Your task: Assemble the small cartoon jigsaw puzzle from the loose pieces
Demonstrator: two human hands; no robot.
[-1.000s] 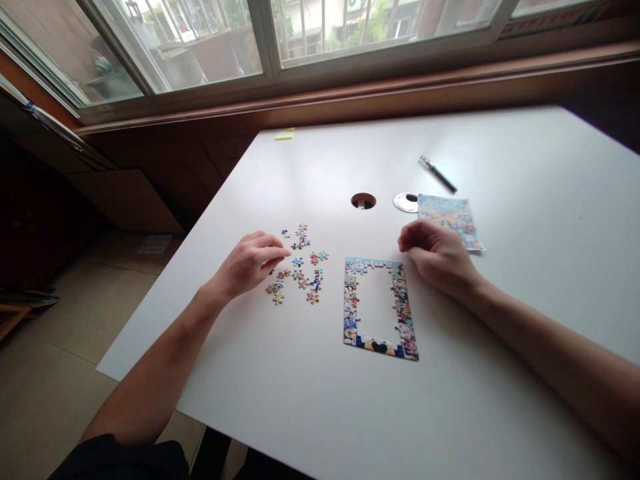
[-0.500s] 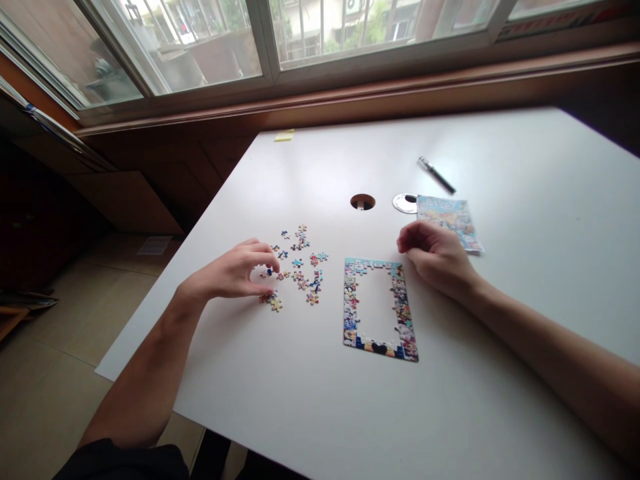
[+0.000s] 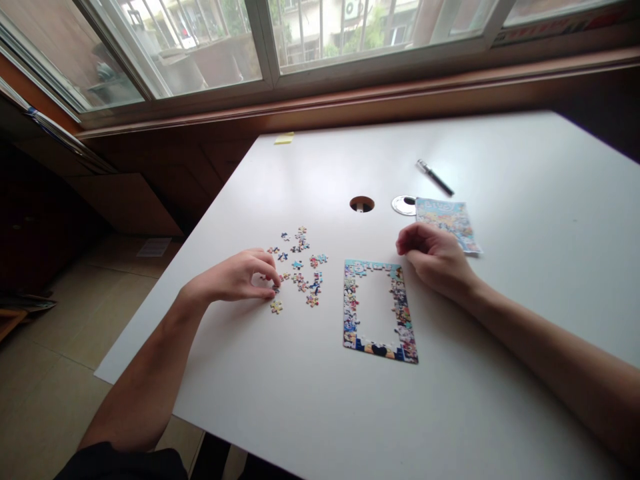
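Note:
Loose puzzle pieces (image 3: pixel 300 283) lie scattered on the white table, left of the puzzle frame. My left hand (image 3: pixel 246 275) is at their left edge, thumb and fingertips nearly together around a small dark piece (image 3: pixel 276 290). A yellowish piece (image 3: pixel 277 307) lies just below those fingertips. The assembled puzzle border (image 3: pixel 351 303) rests flat with its middle unfilled. Beyond its upper right corner, my right hand (image 3: pixel 435 259) rests with curled fingers; whether anything is inside them is hidden. This hand partly covers the lower edge of a colourful picture sheet (image 3: pixel 447 217).
A black pen (image 3: pixel 435 177) lies at the back right. Near it are a round metal cover (image 3: pixel 403 205) and a hole (image 3: pixel 362 204) in the table (image 3: pixel 310 400). A yellow note (image 3: pixel 284 139) sticks at the far edge, below the window.
My left hand's fingers have closed together from a wider spread, drawing in at the pieces near the left edge. My right hand has stayed in place.

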